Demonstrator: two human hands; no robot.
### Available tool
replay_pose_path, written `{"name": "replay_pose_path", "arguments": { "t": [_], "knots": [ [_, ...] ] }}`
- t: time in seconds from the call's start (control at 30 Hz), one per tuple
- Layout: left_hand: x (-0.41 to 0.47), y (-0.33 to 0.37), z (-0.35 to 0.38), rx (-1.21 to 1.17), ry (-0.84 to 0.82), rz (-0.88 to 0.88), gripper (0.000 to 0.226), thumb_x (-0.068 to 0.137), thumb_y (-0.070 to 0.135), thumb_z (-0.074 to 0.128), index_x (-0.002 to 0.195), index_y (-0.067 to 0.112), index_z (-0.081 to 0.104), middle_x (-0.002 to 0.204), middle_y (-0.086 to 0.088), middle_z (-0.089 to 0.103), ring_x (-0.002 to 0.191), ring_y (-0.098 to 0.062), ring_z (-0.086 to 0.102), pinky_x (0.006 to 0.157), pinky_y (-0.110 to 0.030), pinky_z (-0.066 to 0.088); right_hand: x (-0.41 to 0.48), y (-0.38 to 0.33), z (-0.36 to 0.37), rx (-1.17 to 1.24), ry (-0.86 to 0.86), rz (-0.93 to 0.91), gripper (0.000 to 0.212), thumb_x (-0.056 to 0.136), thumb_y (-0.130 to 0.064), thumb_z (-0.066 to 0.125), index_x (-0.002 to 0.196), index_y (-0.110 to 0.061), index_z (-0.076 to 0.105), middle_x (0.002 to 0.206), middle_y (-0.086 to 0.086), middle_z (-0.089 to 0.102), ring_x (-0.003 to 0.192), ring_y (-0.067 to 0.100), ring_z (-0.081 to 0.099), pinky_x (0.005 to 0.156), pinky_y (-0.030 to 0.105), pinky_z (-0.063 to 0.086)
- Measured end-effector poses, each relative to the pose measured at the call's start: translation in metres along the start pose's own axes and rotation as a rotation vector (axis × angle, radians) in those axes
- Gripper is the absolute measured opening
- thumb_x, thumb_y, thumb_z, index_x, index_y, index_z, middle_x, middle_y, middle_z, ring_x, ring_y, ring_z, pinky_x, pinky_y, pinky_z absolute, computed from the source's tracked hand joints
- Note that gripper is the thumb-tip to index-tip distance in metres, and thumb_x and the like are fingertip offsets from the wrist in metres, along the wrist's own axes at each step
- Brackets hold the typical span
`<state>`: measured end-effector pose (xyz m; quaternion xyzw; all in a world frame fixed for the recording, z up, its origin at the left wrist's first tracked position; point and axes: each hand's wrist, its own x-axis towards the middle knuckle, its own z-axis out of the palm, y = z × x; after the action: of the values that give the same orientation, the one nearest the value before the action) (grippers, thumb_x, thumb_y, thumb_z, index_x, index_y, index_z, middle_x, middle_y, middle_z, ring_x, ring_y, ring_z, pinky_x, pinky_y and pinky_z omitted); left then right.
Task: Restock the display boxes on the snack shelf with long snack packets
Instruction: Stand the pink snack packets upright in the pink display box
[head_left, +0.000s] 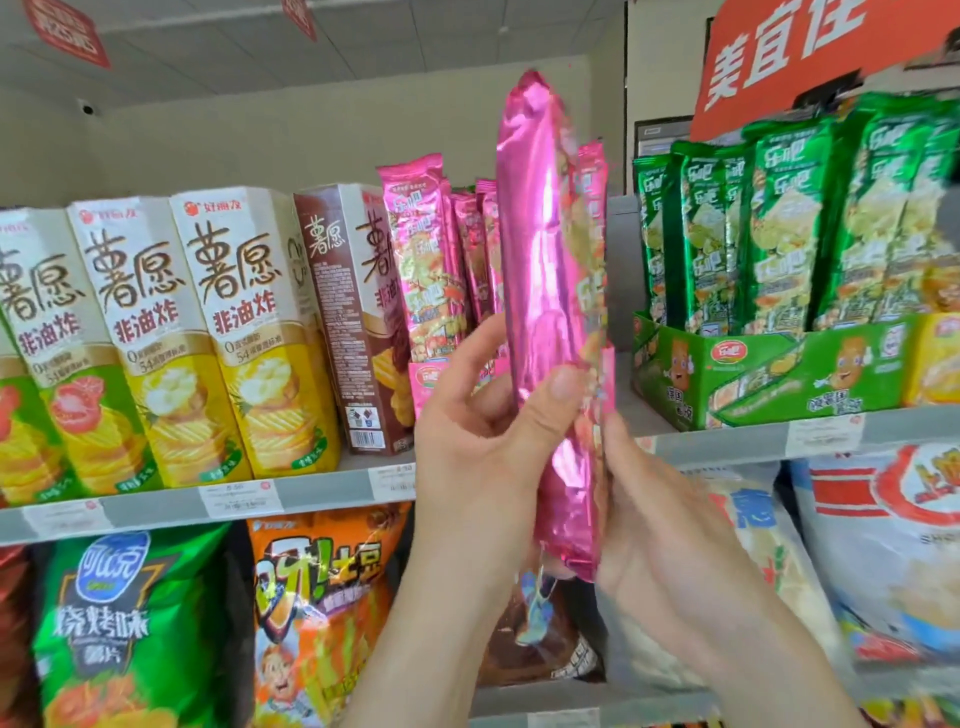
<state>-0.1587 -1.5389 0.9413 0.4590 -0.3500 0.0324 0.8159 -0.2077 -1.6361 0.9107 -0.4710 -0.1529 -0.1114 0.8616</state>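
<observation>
Pink packet (540, 260): 1 long foil packet, held upright in front of the top shelf (322, 493), its lower half between 2 hands, its upper end above the goods behind. It is outside any box.

Left hand (467, 436): grips the packet at mid-height, thumb (561, 387) pressed on the near face, fingers curled behind.

Right hand (660, 530): grips the packet's lower right edge, thumb along the seam, fingers hidden behind the foil.

Second packet (593, 208): a pink edge just behind the first, on its right; whether it is held or shelved cannot be told.

Pink box (431, 382): open display box on the top shelf, directly behind the hands, with several pink packets (421, 260) standing upright in it.

Green box (769, 374): to the right on the same shelf, filled with upright green packets (779, 218).

Cartons (234, 322): cream crisp cartons at left, 1 brown carton (343, 312) touching the pink box.

Bags (119, 623): crisp bags on the shelf below.

Sign (805, 57): red, upper right.
</observation>
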Motion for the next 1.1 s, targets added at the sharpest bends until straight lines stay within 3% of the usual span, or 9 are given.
{"name": "replay_pose_path", "arguments": {
  "t": [0.07, 0.2, 0.33, 0.47, 0.57, 0.63, 0.8, 0.9, 1.1],
  "knots": [
    [0.001, 0.001, -0.001, -0.004, -0.004, -0.021, 0.066, 0.075, 0.034, 0.072, 0.135, 0.017, 0.052, 0.091, -0.007, 0.076, 0.062, -0.019, 0.069, 0.052, -0.029, 0.055, -0.006, -0.002, -0.008, -0.052, -0.101, 0.018, 0.054, 0.078, -0.053, 0.074, 0.102, -0.004, 0.07, 0.081, 0.02, 0.069, 0.062, 0.026, 0.067, 0.052, 0.028, 0.051],
    [0.002, -0.007, 0.007, -0.09, 0.012, -0.07, 0.053, 0.084, 0.029, 0.065, 0.135, 0.019, 0.052, 0.106, -0.004, 0.073, 0.09, -0.017, 0.069, 0.077, -0.031, 0.055, -0.012, -0.003, -0.018, -0.255, -0.002, -0.086, 0.057, 0.065, -0.066, 0.076, 0.085, -0.013, 0.071, 0.066, 0.011, 0.065, 0.049, 0.017, 0.056, 0.049, 0.023, 0.044],
    [0.004, -0.011, 0.011, 0.008, 0.029, -0.043, 0.019, 0.083, 0.04, 0.068, 0.101, 0.037, 0.073, 0.105, 0.004, 0.074, 0.097, -0.013, 0.069, 0.081, -0.031, 0.055, -0.014, 0.001, -0.019, -0.48, 0.091, -0.237, 0.033, 0.073, -0.053, 0.076, 0.1, -0.034, 0.073, 0.081, -0.004, 0.074, 0.066, 0.009, 0.066, 0.057, 0.017, 0.051],
    [0.01, -0.011, 0.007, 0.044, 0.081, 0.016, 0.021, 0.082, 0.04, 0.07, 0.094, 0.023, 0.076, 0.096, -0.002, 0.075, 0.09, -0.017, 0.068, 0.082, -0.037, 0.056, -0.02, 0.006, -0.022, -0.624, 0.129, -0.393, 0.028, 0.08, -0.044, 0.071, 0.107, -0.04, 0.067, 0.097, -0.012, 0.075, 0.082, 0.0, 0.07, 0.066, 0.01, 0.051],
    [0.01, -0.011, 0.004, 0.025, 0.099, 0.029, 0.021, 0.082, 0.04, 0.073, 0.092, 0.021, 0.076, 0.089, 0.004, 0.073, 0.084, -0.01, 0.066, 0.073, -0.026, 0.054, -0.014, 0.002, -0.014, -0.466, 0.138, -0.253, 0.038, 0.086, -0.066, 0.051, 0.092, -0.033, 0.071, 0.073, 0.005, 0.072, 0.063, 0.022, 0.064, 0.052, 0.018, 0.05],
    [0.009, -0.011, 0.001, 0.014, 0.094, 0.017, 0.025, 0.08, 0.041, 0.068, 0.091, 0.02, 0.075, 0.089, 0.004, 0.072, 0.084, -0.01, 0.063, 0.072, -0.026, 0.054, -0.013, 0.001, -0.018, -0.254, 0.153, -0.124, 0.054, 0.096, -0.053, 0.039, 0.081, -0.014, 0.073, 0.056, 0.013, 0.064, 0.053, 0.029, 0.054, 0.044, 0.021, 0.045],
    [0.007, -0.01, -0.001, -0.009, 0.113, -0.012, 0.04, 0.086, 0.037, 0.061, 0.115, 0.01, 0.066, 0.082, 0.008, 0.067, 0.07, -0.003, 0.06, 0.066, -0.024, 0.053, -0.02, 0.011, -0.023, -0.239, 0.107, -0.221, 0.053, 0.077, -0.061, 0.07, 0.106, -0.017, 0.064, 0.07, 0.018, 0.065, 0.054, 0.028, 0.059, 0.061, 0.051, 0.038],
    [0.009, -0.006, -0.003, 0.083, 0.095, 0.034, 0.051, 0.084, 0.048, 0.066, 0.112, 0.005, 0.062, 0.082, 0.005, 0.062, 0.072, -0.007, 0.057, 0.073, -0.03, 0.049, -0.015, 0.012, -0.022, -0.402, 0.172, -0.301, 0.05, 0.075, -0.068, 0.067, 0.104, -0.028, 0.07, 0.071, 0.013, 0.068, 0.056, 0.033, 0.058, 0.055, 0.034, 0.045],
    [0.012, -0.002, -0.003, 0.055, 0.169, 0.016, 0.016, 0.086, 0.034, 0.067, 0.088, 0.02, 0.071, 0.077, 0.003, 0.068, 0.069, -0.01, 0.061, 0.062, -0.025, 0.052, -0.021, 0.008, -0.02, -0.491, 0.162, -0.32, 0.047, 0.073, -0.06, 0.072, 0.107, -0.028, 0.072, 0.088, 0.003, 0.075, 0.071, 0.013, 0.07, 0.059, 0.013, 0.05]
  ]
}}
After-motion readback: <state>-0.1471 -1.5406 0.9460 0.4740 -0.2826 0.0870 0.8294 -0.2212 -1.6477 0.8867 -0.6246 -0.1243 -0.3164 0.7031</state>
